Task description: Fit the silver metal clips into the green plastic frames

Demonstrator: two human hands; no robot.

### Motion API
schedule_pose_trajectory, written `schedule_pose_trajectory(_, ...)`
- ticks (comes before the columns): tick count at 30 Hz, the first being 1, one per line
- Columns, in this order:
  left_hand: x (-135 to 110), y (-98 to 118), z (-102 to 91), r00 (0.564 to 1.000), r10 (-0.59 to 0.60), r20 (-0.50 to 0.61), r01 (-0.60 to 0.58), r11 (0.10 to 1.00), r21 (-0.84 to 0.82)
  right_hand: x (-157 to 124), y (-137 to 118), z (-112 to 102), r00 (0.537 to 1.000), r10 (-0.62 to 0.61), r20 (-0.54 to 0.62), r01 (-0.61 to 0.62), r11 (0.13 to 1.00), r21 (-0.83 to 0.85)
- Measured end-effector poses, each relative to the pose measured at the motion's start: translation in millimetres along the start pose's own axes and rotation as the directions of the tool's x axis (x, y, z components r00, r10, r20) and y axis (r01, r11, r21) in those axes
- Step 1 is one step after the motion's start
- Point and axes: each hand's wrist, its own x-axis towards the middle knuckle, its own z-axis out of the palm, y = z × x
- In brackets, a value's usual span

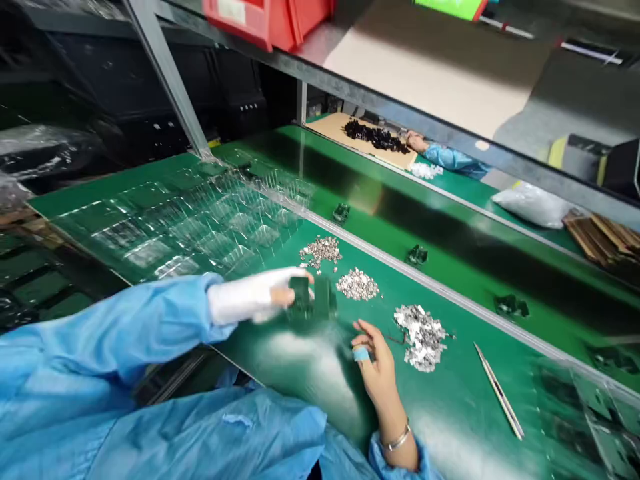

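Note:
My left hand point(257, 293), in a white glove with bare fingertips, is closed on a dark boxy plastic part point(300, 297). Motion blurs the part, so its exact kind does not show. To the right, my right hand point(373, 353) hangs low over the green table point(315, 367), fingers loosely bent and apart with nothing seen in them. One of its fingers wears a blue wrap. Small metal pieces lie beyond the hands in two heaps, a far pile point(321, 251) and a middle pile point(358, 285). Nearest my right hand is a heap of flat silvery metal pieces point(420, 337).
Tweezers point(499, 392) lie at the right. Clear plastic trays point(200, 213) cover the left side. Beyond a metal rail, dark parts point(417, 255) sit spaced on a green strip. A shelf point(380, 107) with a red bin point(270, 20) hangs above; a co-worker's hand point(416, 141) is behind.

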Motion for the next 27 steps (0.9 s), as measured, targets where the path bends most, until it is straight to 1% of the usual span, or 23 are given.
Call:
schedule_pose_trajectory(1, -5, -15, 20.3, 0.991, 0.013, 0.132, -0.004, 0.998, -0.065, -2, -3, 1, 0.997, -0.013, 0.076, 0.006, 0.996, 0.094)
schedule_pose_trajectory(2, -8, -31, 37.8, 0.980, 0.025, 0.196, -0.013, 0.998, -0.065, -3, -6, 2, 0.989, -0.034, 0.145, 0.009, 0.986, 0.168)
schedule_pose_trajectory(3, -8, -46, 52.6, 0.981, 0.042, 0.187, -0.037, 0.999, -0.031, -4, -8, 3, 0.979, -0.051, 0.195, 0.009, 0.978, 0.209)
schedule_pose_trajectory(4, -7, -59, 64.8, 0.990, 0.058, 0.131, -0.064, 0.997, 0.038, -6, -9, 4, 0.974, -0.050, 0.222, 0.002, 0.977, 0.212)
schedule_pose_trajectory(5, -5, -71, 74.9, 0.996, 0.076, 0.051, -0.083, 0.985, 0.153, -6, -9, 6, 0.975, -0.028, 0.219, -0.014, 0.982, 0.188)
schedule_pose_trajectory(6, -3, -80, 83.3, 0.993, 0.115, -0.034, -0.101, 0.955, 0.280, -6, -9, 7, 0.980, 0.008, 0.197, -0.039, 0.987, 0.154)
schedule_pose_trajectory(7, -2, -87, 90.4, 0.981, 0.168, -0.098, -0.114, 0.907, 0.405, -6, -8, 9, 0.986, 0.045, 0.161, -0.066, 0.990, 0.128)
schedule_pose_trajectory(8, -1, -92, 96.4, 0.964, 0.229, -0.135, -0.129, 0.847, 0.515, -6, -6, 10, 0.989, 0.077, 0.126, -0.091, 0.989, 0.113)
schedule_pose_trajectory(9, -1, -95, 101.0, 0.945, 0.294, -0.141, -0.155, 0.787, 0.597, -5, -5, 10, 0.990, 0.101, 0.098, -0.111, 0.988, 0.107)
schedule_pose_trajectory(10, -1, -96, 103.8, 0.931, 0.348, -0.113, -0.197, 0.736, 0.648, -5, -4, 10, 0.990, 0.115, 0.076, -0.122, 0.988, 0.097)
schedule_pose_trajectory(11, -1, -96, 104.1, 0.921, 0.384, -0.062, -0.245, 0.696, 0.674, -4, -3, 9, 0.991, 0.118, 0.060, -0.122, 0.990, 0.071)
schedule_pose_trajectory(13, 1, -92, 95.7, 0.916, 0.400, 0.036, -0.308, 0.643, 0.702, -3, -4, 4, 0.996, 0.088, 0.033, -0.086, 0.995, -0.051)
schedule_pose_trajectory(14, 4, -88, 86.7, 0.923, 0.380, 0.053, -0.297, 0.620, 0.727, -3, -5, 1, 0.998, 0.056, 0.034, -0.051, 0.989, -0.137)
schedule_pose_trajectory(15, 10, -83, 74.8, 0.941, 0.336, 0.040, -0.241, 0.583, 0.776, -2, -7, -3, 0.999, 0.017, 0.052, -0.005, 0.974, -0.225)
schedule_pose_trajectory(16, 17, -77, 60.9, 0.959, 0.284, -0.018, -0.141, 0.531, 0.835, -2, -9, -5, 0.996, -0.021, 0.084, 0.045, 0.951, -0.307)
schedule_pose_trajectory(17, 26, -72, 45.9, 0.968, 0.227, -0.103, -0.010, 0.446, 0.895, -1, -11, -7, 0.991, -0.049, 0.126, 0.094, 0.921, -0.379)
schedule_pose_trajectory(18, 35, -67, 31.1, 0.966, 0.175, -0.191, 0.125, 0.328, 0.936, 0, -13, -8, 0.983, -0.065, 0.171, 0.135, 0.889, -0.438)
schedule_pose_trajectory(19, 45, -62, 17.5, 0.954, 0.165, -0.249, 0.198, 0.274, 0.941, 0, -15, -8, 0.974, -0.070, 0.214, 0.168, 0.858, -0.486)
schedule_pose_trajectory(20, 54, -59, 5.9, 0.946, 0.155, -0.286, 0.246, 0.233, 0.941, 1, -16, -7, 0.966, -0.070, 0.248, 0.194, 0.830, -0.523)
schedule_pose_trajectory(21, 62, -58, -3.1, 0.939, 0.150, -0.308, 0.275, 0.210, 0.938, 1, -17, -5, 0.959, -0.070, 0.276, 0.216, 0.808, -0.548)
schedule_pose_trajectory(23, 74, -58, -13.3, 0.936, 0.139, -0.324, 0.295, 0.197, 0.935, 2, -17, -1, 0.947, -0.075, 0.312, 0.249, 0.784, -0.569)
schedule_pose_trajectory(27, 86, -64, -14.8, 0.936, 0.113, -0.333, 0.307, 0.202, 0.930, 2, -13, 4, 0.941, -0.101, 0.322, 0.271, 0.795, -0.543)
